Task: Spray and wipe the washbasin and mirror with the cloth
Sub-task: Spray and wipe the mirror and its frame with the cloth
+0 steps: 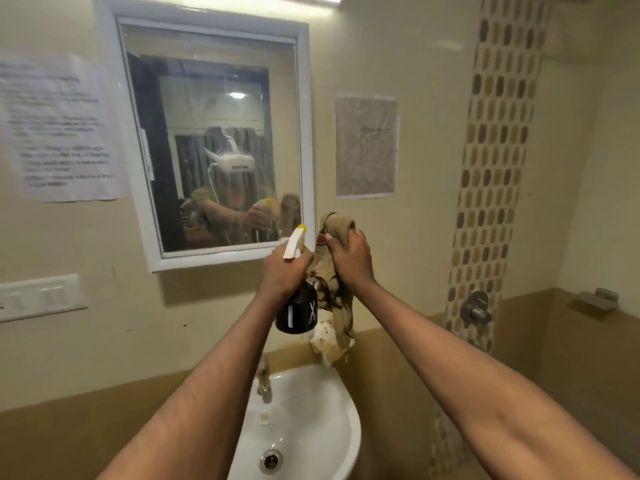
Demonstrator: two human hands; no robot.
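Head view: left hand (282, 271) is gripping a spray bottle (297, 308); right hand (351, 259) is clenching a cloth (332, 289) hanging below its fingers (334, 242), near the mirror (214, 143).

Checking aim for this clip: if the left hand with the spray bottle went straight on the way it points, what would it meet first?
Probably the mirror, near its lower right corner. The left hand aims the spray bottle nozzle up toward it, with nothing visible between. Depth is unclear, so it could be the white frame.

notice (59, 129) text blurred, unreadable; washbasin (332, 424) front cut off by bottom edge.
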